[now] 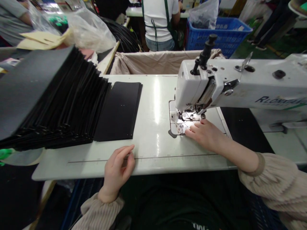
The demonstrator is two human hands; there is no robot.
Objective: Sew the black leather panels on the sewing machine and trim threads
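Observation:
My left hand (118, 171) rests on the front edge of the white sewing table (153, 105), fingers loosely curled and empty. My right hand (206, 134) lies flat on the table beside the metal needle plate (178, 123), its fingertips under the head of the white sewing machine (216, 86); it holds nothing I can see. A flat stack of black sheets (120, 110) lies left of centre on the table. A tall fanned pile of black sheets (48, 99) stands further left.
Behind the table sits a cloth-lined bin (153, 62). A person in a white shirt and green apron (159, 22) stands beyond it, next to a blue crate (223, 32). Plastic bags (83, 28) and yellow paper (40, 40) lie at the back left.

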